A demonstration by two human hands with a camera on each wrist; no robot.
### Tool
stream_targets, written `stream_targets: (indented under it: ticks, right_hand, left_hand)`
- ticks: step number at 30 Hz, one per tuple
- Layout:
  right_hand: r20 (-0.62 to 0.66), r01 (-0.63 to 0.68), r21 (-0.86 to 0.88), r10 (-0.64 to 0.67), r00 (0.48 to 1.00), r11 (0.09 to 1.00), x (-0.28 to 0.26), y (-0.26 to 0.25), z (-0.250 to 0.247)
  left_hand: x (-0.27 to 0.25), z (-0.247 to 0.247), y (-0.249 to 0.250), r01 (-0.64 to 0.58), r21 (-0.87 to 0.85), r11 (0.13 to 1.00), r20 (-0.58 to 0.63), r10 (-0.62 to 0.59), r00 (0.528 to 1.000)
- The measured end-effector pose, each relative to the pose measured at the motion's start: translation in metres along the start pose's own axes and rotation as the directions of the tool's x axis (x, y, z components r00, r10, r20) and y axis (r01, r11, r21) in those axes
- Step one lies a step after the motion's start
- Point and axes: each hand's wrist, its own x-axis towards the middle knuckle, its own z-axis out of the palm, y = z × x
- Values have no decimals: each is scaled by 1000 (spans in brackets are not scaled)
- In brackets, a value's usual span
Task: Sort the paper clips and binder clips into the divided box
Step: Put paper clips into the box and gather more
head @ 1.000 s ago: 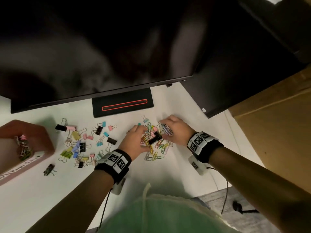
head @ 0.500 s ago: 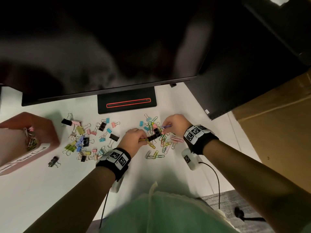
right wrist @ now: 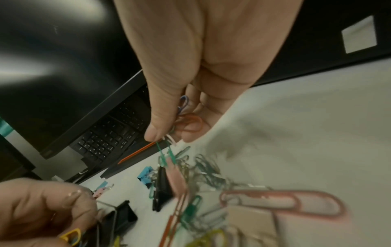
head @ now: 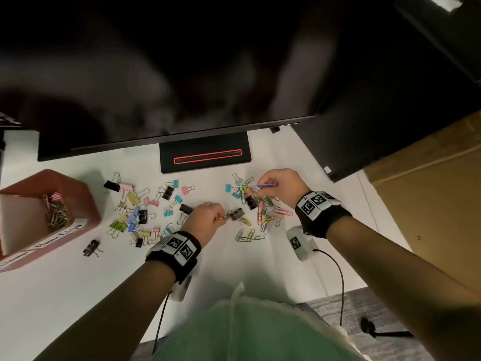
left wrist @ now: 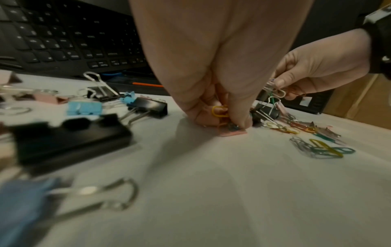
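Observation:
Coloured paper clips [head: 265, 217] lie heaped on the white desk between my hands, with a few black binder clips [head: 237, 213] among them. My left hand [head: 208, 216] pinches a yellow paper clip [left wrist: 220, 111] low over the desk. My right hand [head: 276, 182] holds a small bunch of paper clips [right wrist: 184, 117], blue, orange and white, at the far side of the heap. Many coloured binder clips [head: 140, 207] are scattered to the left. The reddish divided box [head: 86, 196] stands at the far left, with paper clips [head: 57, 212] in one compartment.
A monitor stand [head: 205, 156] and a dark screen overhang the desk's back. A keyboard [left wrist: 63, 38] sits under the screen. One black binder clip [head: 91, 247] lies apart near the box. A cable [head: 338, 280] hangs at the desk's front edge, right.
My hands have drawn apart. The left one came back toward me with a yellow clip, and the right one lifted a bunch of clips off the heap toward the far side.

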Motion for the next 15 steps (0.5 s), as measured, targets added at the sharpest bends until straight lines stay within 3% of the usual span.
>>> stream_targets:
  ticks: [4, 9, 15]
  right_hand:
    - [-17, 37, 11, -37, 999, 999, -2, -23, 15]
    - [33, 196, -17, -196, 980, 980, 4, -81, 53]
    - [98, 419, -7, -416, 904, 908, 21, -191, 127]
  left_hand:
    - [-18, -19, -12, -11, -80, 997, -53, 6, 999]
    - [-59, -75, -34, -81, -177, 981, -156, 53, 986]
    - [-114, -168, -105, 12, -369, 930, -332, -144, 932]
